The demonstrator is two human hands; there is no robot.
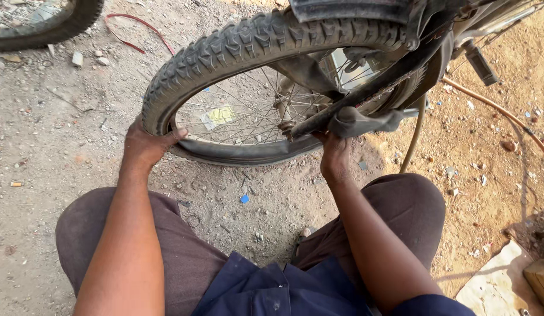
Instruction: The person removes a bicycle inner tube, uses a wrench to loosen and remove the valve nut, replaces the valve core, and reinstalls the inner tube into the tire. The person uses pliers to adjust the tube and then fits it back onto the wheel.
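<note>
A bicycle wheel with a knobby black tyre (225, 50) and thin spokes stands in front of me on dirt ground. My left hand (146, 143) grips the tyre at its lower left edge, thumb hooked over the rim. My right hand (335, 155) is closed under the black frame stay (365, 93) near the wheel's hub, beside a loose flap of black rubber (360, 122). I am squatting, with my knees on either side.
Another tyre (43, 23) lies at the top left. A red cable (137, 26) curls on the ground behind the wheel. A tan hose (500, 108) runs along the right. A bicycle pedal (480, 64) sticks out upper right. Wooden blocks (538, 275) sit at bottom right.
</note>
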